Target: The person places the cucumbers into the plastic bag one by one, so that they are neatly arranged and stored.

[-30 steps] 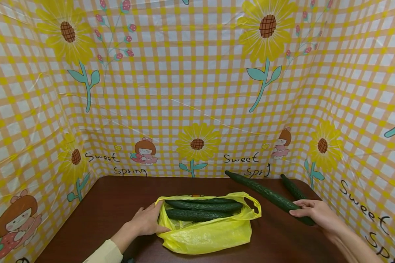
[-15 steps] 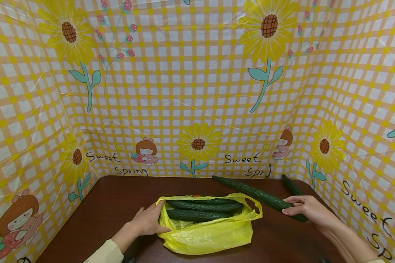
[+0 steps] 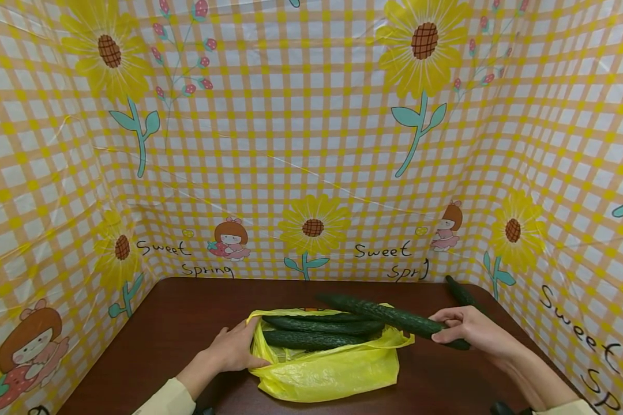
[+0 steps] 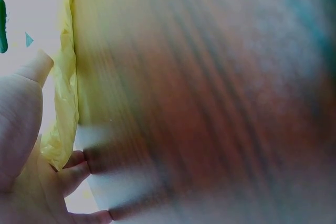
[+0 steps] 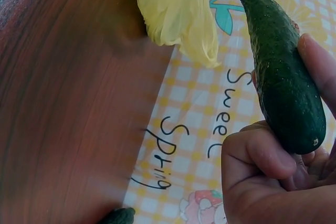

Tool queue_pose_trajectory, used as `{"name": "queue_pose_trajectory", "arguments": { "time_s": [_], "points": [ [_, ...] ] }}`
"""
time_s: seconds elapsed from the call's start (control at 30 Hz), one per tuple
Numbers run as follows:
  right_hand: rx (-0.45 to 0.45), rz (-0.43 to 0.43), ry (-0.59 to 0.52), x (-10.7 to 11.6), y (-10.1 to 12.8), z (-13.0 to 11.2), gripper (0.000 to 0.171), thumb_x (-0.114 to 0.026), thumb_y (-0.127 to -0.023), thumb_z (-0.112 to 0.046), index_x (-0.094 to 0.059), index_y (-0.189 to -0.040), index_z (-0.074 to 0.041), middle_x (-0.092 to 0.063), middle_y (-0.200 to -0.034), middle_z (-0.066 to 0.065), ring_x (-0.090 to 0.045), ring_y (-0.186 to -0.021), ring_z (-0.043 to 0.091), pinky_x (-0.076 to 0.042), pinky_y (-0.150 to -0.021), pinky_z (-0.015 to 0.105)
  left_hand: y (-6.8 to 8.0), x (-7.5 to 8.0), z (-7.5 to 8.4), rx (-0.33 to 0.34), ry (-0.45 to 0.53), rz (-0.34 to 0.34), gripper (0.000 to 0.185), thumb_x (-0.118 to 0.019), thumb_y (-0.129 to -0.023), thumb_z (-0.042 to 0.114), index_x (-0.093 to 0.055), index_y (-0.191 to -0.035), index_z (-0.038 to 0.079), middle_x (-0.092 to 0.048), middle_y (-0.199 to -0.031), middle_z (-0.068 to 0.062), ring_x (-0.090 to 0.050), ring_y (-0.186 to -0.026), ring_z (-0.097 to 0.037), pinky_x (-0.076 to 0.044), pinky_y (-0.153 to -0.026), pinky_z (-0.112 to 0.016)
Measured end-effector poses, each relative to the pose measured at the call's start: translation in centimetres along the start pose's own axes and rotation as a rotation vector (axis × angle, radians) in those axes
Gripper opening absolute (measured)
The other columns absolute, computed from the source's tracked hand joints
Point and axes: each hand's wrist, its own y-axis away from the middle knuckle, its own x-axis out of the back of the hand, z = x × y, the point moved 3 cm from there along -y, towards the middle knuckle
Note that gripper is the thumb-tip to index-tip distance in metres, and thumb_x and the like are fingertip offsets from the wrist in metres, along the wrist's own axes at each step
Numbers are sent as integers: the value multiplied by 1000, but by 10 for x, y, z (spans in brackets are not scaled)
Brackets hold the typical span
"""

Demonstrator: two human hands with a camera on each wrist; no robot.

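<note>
A long cucumber [image 3: 389,315] is gripped near its blunt end by the right hand [image 3: 469,330], fingers and thumb curled round it; in the right wrist view the same cucumber [image 5: 278,66] is seen clasped just above its cut tip. Its long axis runs leftward and slightly away from that hand, with the free end held over the far rim of the yellow plastic bag [image 3: 327,366]. The bag's mouth therefore lies directly to the left of the right hand, between the two hands. The mouth is held open at its near-left edge by the left hand [image 3: 231,349], whose fingers rest on the table while the thumb pins the plastic; in the blurred left wrist view the film [image 4: 63,103] is seen against the palm.

Two cucumbers [image 3: 319,331] already lie inside the bag, lengthwise and roughly parallel to the held one, so the room left is above them. Another cucumber [image 3: 461,293] lies on the brown table [image 3: 176,311] behind the right hand, apart from it. The raised right rim and handle of the bag stand just beneath the held cucumber.
</note>
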Motion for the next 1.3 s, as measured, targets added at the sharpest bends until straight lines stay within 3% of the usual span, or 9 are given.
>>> {"name": "queue_pose_trajectory", "arguments": {
  "time_s": [0.1, 0.2, 0.3, 0.4, 0.57, 0.7, 0.83, 1.3],
  "points": [
    [33, -45, -37, -4, -4, -3, 42, -68, -95, -15, -59, -128, 9, -73, -112, 11, -69, -99, 26, -53, -85, 41, 0, 0, 0, -5, -2, 6, 112, -81, -74, 65, -32, -156, 7, -43, -154, -21, -45, -141, -38, -26, -110, -71],
    [50, -60, -8, -9, -6, -6, 38, -67, -95, -16, -63, -125, 7, -73, -113, 11, -65, -111, 39, -51, -89, 47, 1, 1, 0, -10, -2, 11, 112, -81, -73, 65, -32, -155, 6, -44, -154, -21, -45, -140, -38, -26, -110, -72],
    [49, -56, 44, -13, -9, -9, 37, -69, -94, -19, -65, -123, 3, -72, -117, 11, -46, -131, 58, -46, -96, 60, 1, 1, 1, -9, -4, 10, 112, -81, -73, 65, -33, -155, 6, -44, -154, -21, -45, -140, -38, -26, -110, -72],
    [39, -48, 77, -18, -12, -11, 37, -70, -93, -20, -66, -123, 2, -69, -126, 15, -24, -139, 66, -39, -98, 71, 2, 1, 0, -8, -10, 8, 111, -81, -73, 65, -33, -155, 7, -44, -154, -21, -45, -140, -38, -26, -110, -72],
    [23, -34, 91, -26, -19, -13, 40, -72, -91, -17, -65, -125, 3, -51, -143, 30, -30, -136, 65, -44, -97, 66, 2, 1, 1, -11, -5, 11, 110, -81, -74, 64, -32, -155, 7, -44, -154, -19, -45, -141, -38, -26, -110, -72],
    [15, -28, 107, -33, -25, -16, 39, -73, -89, -15, -66, -123, 3, -47, -146, 33, -37, -135, 61, -45, -97, 63, 2, 1, 1, -16, -10, 14, 110, -81, -74, 64, -32, -155, 8, -44, -154, -18, -45, -141, -37, -27, -109, -72],
    [8, -25, 118, -39, -31, -22, 40, -74, -89, -15, -67, -124, 2, -43, -149, 34, -31, -138, 62, -42, -98, 67, 2, 2, 1, -12, -13, 12, 110, -81, -74, 64, -33, -155, 8, -44, -154, -19, -45, -141, -37, -26, -110, -72],
    [0, 16, 134, -53, -57, -34, 44, -77, -86, -16, -67, -124, 3, -56, -140, 27, -41, -135, 54, -44, -101, 62, 1, 1, 1, 3, 7, -7, 112, -80, -74, 66, -29, -157, 9, -43, -154, -19, -45, -141, -37, -25, -110, -72]
  ]
}}
